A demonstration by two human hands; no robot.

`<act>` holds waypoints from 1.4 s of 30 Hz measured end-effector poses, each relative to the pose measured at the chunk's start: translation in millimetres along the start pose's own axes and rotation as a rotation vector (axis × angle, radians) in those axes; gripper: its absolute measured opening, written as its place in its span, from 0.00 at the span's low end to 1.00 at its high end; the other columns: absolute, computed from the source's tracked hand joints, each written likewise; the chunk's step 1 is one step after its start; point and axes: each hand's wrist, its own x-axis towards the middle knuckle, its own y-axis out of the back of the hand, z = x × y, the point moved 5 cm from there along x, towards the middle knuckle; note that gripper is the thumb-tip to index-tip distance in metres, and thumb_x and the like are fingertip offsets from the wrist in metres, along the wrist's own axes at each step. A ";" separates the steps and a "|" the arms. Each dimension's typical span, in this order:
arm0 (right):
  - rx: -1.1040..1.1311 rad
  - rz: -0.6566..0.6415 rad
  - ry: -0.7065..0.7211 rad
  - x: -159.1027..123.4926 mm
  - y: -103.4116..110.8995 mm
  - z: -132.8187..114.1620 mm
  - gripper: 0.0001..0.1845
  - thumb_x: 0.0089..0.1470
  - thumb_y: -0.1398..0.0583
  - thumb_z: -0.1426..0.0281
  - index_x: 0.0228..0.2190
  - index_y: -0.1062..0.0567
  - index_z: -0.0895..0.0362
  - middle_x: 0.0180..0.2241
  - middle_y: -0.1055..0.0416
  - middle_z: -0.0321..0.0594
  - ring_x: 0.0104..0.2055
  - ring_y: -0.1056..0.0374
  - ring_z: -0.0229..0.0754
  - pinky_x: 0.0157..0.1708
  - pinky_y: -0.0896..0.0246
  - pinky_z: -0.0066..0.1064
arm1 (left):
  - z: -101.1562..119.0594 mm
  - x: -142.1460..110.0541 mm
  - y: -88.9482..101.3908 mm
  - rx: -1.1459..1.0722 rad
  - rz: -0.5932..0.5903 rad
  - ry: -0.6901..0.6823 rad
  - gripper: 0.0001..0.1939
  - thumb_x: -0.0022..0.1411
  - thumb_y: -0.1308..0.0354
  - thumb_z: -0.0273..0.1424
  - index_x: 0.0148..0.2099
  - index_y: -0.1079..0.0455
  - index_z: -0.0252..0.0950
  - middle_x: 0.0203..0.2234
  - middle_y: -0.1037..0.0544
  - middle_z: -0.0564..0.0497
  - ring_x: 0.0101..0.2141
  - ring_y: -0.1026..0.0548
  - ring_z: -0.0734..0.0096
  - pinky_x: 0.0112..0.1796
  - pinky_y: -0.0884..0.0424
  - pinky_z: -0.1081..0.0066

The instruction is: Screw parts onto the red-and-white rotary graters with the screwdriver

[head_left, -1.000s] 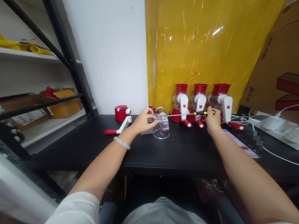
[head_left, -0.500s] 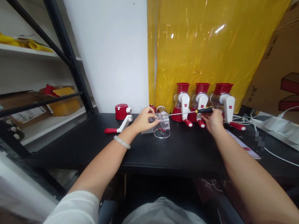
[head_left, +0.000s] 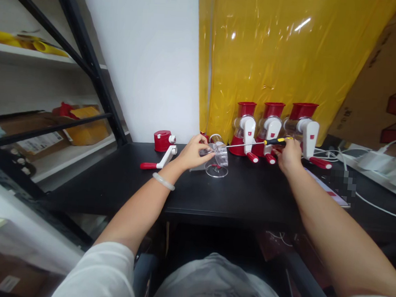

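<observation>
My left hand [head_left: 196, 152] has its fingers closed on a clear plastic grater housing [head_left: 221, 156], tilted just above the black tabletop. My right hand [head_left: 289, 156] grips a screwdriver [head_left: 274, 141] by its black and yellow handle. The long thin shaft points left, and its tip reaches the housing's right side; exact contact cannot be made out. Behind the housing lies a metal grater drum [head_left: 215, 139]. A clear round rim [head_left: 217, 170] lies under the housing. To the left are a red grater part [head_left: 162, 141] and a white crank with a red handle [head_left: 165, 157].
Several red and white rotary graters stand at the back right, the nearest grater [head_left: 246, 129] behind the screwdriver shaft. A phone-like flat device [head_left: 328, 188], white cables and a power strip [head_left: 388, 170] lie right. A black metal shelf frame [head_left: 88, 62] rises left.
The screwdriver handle has turned in my right hand, showing more yellow. Both hands keep their hold, and the whole view has shifted slightly.
</observation>
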 end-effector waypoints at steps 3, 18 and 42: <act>-0.058 -0.003 -0.008 -0.4 1.1 1.5 0.11 0.71 0.41 0.57 0.40 0.33 0.50 0.28 0.31 0.31 0.23 0.32 0.36 0.20 0.36 0.24 | 0.4 0.2 -0.3 0.003 -0.010 0.027 0.10 0.69 0.31 0.38 0.38 0.18 0.38 0.44 0.26 0.44 0.52 0.25 0.52 0.60 0.26 0.46; 0.012 -0.011 -0.061 -8.8 -2.7 -3.7 0.09 0.65 0.37 0.71 0.37 0.34 0.51 0.25 0.30 0.28 0.23 0.29 0.33 0.20 0.32 0.19 | 2.5 0.8 0.2 0.007 -0.023 0.037 0.10 0.69 0.31 0.39 0.39 0.18 0.38 0.45 0.26 0.44 0.52 0.24 0.52 0.60 0.26 0.46; -0.063 0.013 0.019 1.4 1.6 2.5 0.09 0.67 0.36 0.67 0.41 0.34 0.50 0.26 0.29 0.29 0.22 0.31 0.34 0.19 0.33 0.20 | 1.4 0.5 -0.3 0.017 -0.020 0.044 0.10 0.69 0.31 0.39 0.38 0.19 0.39 0.45 0.26 0.44 0.51 0.24 0.53 0.59 0.25 0.45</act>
